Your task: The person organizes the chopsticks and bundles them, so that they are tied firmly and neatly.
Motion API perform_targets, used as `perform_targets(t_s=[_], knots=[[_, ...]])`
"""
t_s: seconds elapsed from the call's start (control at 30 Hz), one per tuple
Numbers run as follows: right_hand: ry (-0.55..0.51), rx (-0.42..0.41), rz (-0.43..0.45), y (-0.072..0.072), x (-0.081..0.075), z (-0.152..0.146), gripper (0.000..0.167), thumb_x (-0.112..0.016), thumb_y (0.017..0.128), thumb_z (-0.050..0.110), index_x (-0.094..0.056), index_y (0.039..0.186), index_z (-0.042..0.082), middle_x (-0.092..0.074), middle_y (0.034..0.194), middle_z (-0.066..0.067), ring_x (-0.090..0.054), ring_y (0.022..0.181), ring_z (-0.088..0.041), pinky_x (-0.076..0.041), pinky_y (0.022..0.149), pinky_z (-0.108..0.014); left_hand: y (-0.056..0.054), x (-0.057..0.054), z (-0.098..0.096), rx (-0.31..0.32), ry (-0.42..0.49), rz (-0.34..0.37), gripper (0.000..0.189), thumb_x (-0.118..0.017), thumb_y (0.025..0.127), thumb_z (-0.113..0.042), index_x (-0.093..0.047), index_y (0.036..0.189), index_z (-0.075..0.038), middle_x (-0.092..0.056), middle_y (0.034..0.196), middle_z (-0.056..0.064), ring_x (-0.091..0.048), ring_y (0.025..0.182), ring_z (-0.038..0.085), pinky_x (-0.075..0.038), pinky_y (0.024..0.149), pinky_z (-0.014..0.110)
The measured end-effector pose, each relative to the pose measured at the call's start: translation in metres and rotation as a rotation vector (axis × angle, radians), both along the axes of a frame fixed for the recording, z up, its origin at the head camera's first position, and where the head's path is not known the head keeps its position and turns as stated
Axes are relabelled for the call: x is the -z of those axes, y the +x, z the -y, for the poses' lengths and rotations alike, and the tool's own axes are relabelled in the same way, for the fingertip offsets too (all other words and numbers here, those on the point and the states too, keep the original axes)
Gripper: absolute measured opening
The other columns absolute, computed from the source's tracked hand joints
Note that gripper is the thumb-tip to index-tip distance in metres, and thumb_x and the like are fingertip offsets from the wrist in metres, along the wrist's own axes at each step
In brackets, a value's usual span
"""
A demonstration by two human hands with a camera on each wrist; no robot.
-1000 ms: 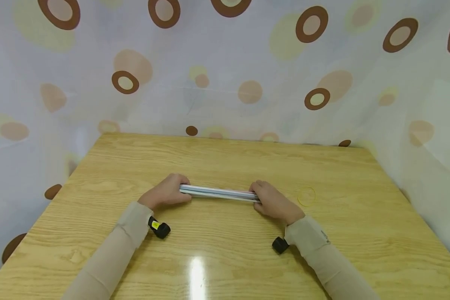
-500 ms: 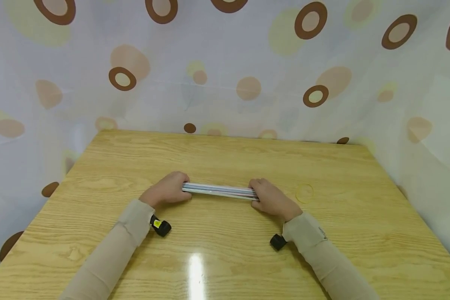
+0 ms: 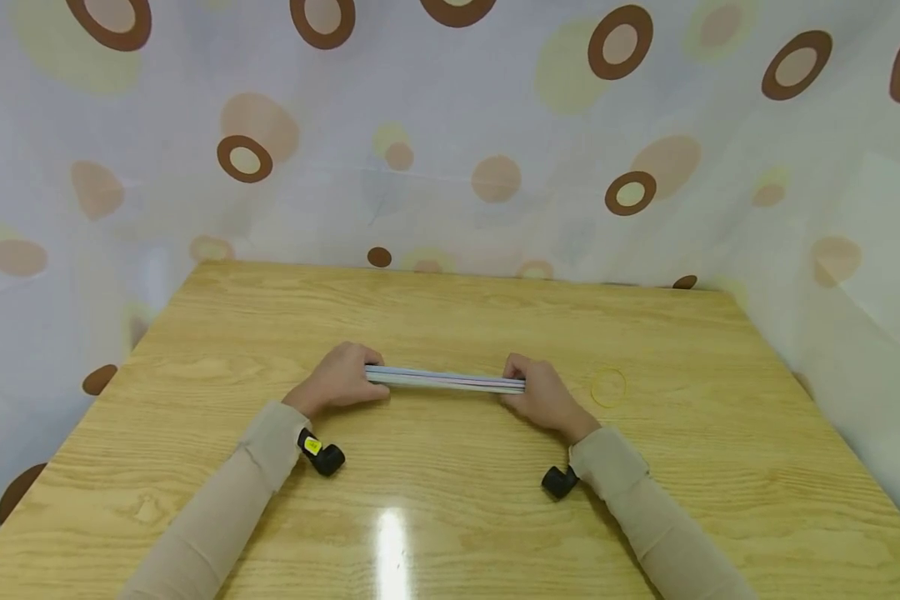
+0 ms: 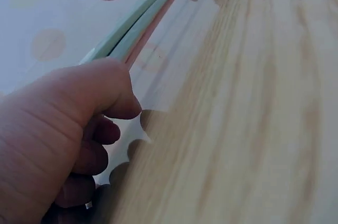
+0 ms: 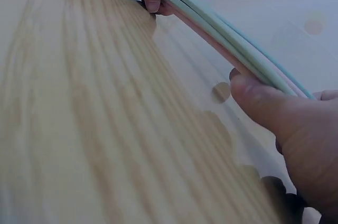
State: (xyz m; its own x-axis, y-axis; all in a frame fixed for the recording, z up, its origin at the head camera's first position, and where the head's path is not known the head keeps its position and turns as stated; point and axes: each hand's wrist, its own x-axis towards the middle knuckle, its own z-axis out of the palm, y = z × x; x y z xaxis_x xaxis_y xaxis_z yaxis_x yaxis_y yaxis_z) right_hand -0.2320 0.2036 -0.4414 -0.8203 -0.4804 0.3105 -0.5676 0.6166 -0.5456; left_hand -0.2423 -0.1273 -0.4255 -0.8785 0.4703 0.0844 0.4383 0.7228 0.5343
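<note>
A bundle of thin, straw-like pastel rods [image 3: 442, 379] stretches between my two hands, nearly level above the wooden table. My left hand [image 3: 339, 377] grips its left end, thumb on the near side. The right hand [image 3: 543, 395] grips the other end with its fingers over the far side. In the left wrist view the rods [image 4: 140, 23] show pale green and pink, partly hidden behind the left thumb [image 4: 119, 89]. From the right wrist view, green, pink and teal rods [image 5: 227, 36] lie close together, slightly bowed, with the right thumb [image 5: 259, 100] against them.
A thin yellow ring like a rubber band [image 3: 605, 407] lies on the wooden table [image 3: 450, 467], right of the right hand. Behind the table's far edge hangs a white curtain [image 3: 435, 208] with brown and beige spots. Each wrist wears a small black camera [image 3: 328, 459].
Both hands keep their hold on the bundle, which now sits slightly more level and shows different rods toward the head camera. The right hand's fingers have shifted a little along its end.
</note>
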Motion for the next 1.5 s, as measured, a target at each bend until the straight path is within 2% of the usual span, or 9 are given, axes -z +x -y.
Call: perform_targets(t_s=[0.13, 0.33, 0.47, 0.6, 0.8, 1.0, 1.2, 1.37, 1.5], knots=[[-0.165, -0.009, 0.114, -0.001, -0.003, -0.001, 0.03, -0.083, 0.075, 0.019, -0.053, 0.077, 0.012, -0.057, 0.068, 0.0, -0.044, 0.056, -0.008, -0.041, 0.059, -0.025, -0.002, -0.003, -0.002, 0.004, 0.017, 0.018, 0.008, -0.072, 0.073, -0.02, -0.069, 0.075, -0.013, -0.061, 0.068, -0.004, -0.045, 0.06, 0.01, -0.038, 0.058, 0.024], [-0.341, 0.118, 0.128, 0.002, -0.008, 0.007, 0.024, -0.057, 0.097, 0.008, -0.054, 0.073, 0.004, -0.065, 0.084, -0.014, -0.06, 0.081, -0.016, -0.047, 0.08, -0.032, -0.002, -0.005, -0.002, 0.049, 0.042, 0.088, 0.016, -0.075, 0.08, -0.021, -0.066, 0.069, -0.013, -0.055, 0.061, -0.006, -0.04, 0.055, 0.008, -0.036, 0.055, 0.024], [-0.402, 0.232, 0.116, 0.019, -0.031, 0.02, 0.038, -0.043, 0.102, 0.007, -0.048, 0.066, 0.0, -0.052, 0.066, -0.009, -0.048, 0.065, -0.011, -0.042, 0.068, -0.026, 0.001, -0.008, -0.002, 0.078, 0.079, 0.174, 0.025, -0.077, 0.082, -0.028, -0.064, 0.067, -0.013, -0.05, 0.055, -0.008, -0.037, 0.049, 0.007, -0.033, 0.05, 0.022], [-0.44, 0.337, 0.119, 0.02, -0.028, 0.024, 0.046, -0.043, 0.104, 0.021, -0.041, 0.06, 0.007, -0.032, 0.055, 0.0, -0.03, 0.051, -0.01, -0.032, 0.056, -0.024, 0.004, -0.012, -0.002, 0.089, 0.102, 0.282, 0.027, -0.078, 0.08, -0.031, -0.064, 0.067, -0.012, -0.049, 0.052, -0.006, -0.04, 0.046, 0.007, -0.033, 0.046, 0.022], [-0.449, 0.411, 0.118, 0.013, -0.017, 0.022, 0.051, -0.047, 0.102, 0.033, -0.034, 0.057, 0.011, -0.027, 0.051, 0.001, -0.025, 0.048, -0.012, -0.03, 0.052, -0.024, 0.008, -0.014, -0.007, 0.155, -0.013, 0.213, 0.014, -0.07, 0.081, -0.017, -0.063, 0.07, -0.011, -0.049, 0.058, -0.007, -0.038, 0.051, 0.006, -0.035, 0.051, 0.022], [-0.437, 0.44, 0.119, 0.008, -0.022, 0.019, 0.051, -0.049, 0.101, 0.032, -0.04, 0.056, 0.01, -0.041, 0.05, 0.001, -0.042, 0.049, -0.014, -0.038, 0.055, -0.024, 0.008, -0.019, -0.01, 0.139, -0.007, 0.215, 0.038, -0.081, 0.076, -0.037, -0.056, 0.068, -0.011, -0.039, 0.058, -0.007, -0.034, 0.052, 0.007, -0.03, 0.052, 0.022], [-0.465, 0.427, 0.157, 0.009, -0.025, 0.014, 0.05, -0.045, 0.102, 0.038, -0.035, 0.06, 0.011, -0.032, 0.053, 0.0, -0.03, 0.049, -0.014, -0.034, 0.057, -0.027, 0.009, -0.019, -0.016, 0.163, 0.028, 0.115, 0.034, -0.077, 0.08, -0.039, -0.056, 0.084, -0.013, -0.053, 0.074, -0.004, -0.045, 0.064, 0.008, -0.04, 0.06, 0.024], [-0.492, 0.417, 0.116, 0.006, -0.035, 0.012, 0.049, -0.046, 0.102, 0.031, -0.035, 0.06, 0.01, -0.032, 0.053, 0.0, -0.029, 0.049, -0.013, -0.037, 0.062, -0.028, 0.008, -0.026, -0.024, 0.19, -0.015, 0.004, 0.028, -0.076, 0.082, -0.039, -0.061, 0.079, -0.015, -0.055, 0.067, -0.007, -0.044, 0.058, 0.006, -0.039, 0.057, 0.023], [-0.476, 0.381, 0.071, 0.0, -0.042, 0.017, 0.041, -0.048, 0.101, 0.015, -0.044, 0.062, 0.004, -0.044, 0.06, -0.002, -0.043, 0.06, -0.011, -0.043, 0.072, -0.028, 0.007, -0.031, -0.025, 0.186, -0.1, -0.029, 0.026, -0.072, 0.086, -0.036, -0.062, 0.077, -0.014, -0.051, 0.063, -0.007, -0.041, 0.056, 0.007, -0.036, 0.055, 0.023]])
